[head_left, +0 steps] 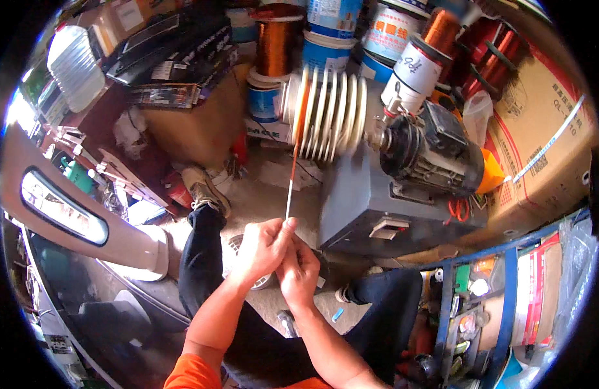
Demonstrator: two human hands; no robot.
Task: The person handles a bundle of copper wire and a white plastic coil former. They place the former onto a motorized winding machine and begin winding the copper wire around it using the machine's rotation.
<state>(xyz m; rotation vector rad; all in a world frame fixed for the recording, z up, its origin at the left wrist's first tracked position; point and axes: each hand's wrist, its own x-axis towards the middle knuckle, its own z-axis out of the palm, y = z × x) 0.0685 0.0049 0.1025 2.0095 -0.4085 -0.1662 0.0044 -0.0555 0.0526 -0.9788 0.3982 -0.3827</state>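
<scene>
My left hand (258, 251) is closed, its fingertips pinched at the lower end of a taut strand of copper wire (293, 172). Right beside it, my right hand (299, 271) is closed too, thumb and fingers against the same strand. The strand looks orange above and whitish just over my fingertips. It rises to a pale, ribbed coil-winding former (338, 117), where orange wire (304, 107) fills a groove near the left end. The former sits on the shaft of a dark electric motor (432, 146), mounted on a grey machine box (361, 204).
Large copper wire spools (277, 42) and blue-white buckets (328, 55) stand behind the former. A cardboard box (532, 123) is at the right, above a blue-framed rack (446, 311) of small parts. A beige pillar-like housing (127, 240) stands left, near my shoe (205, 188).
</scene>
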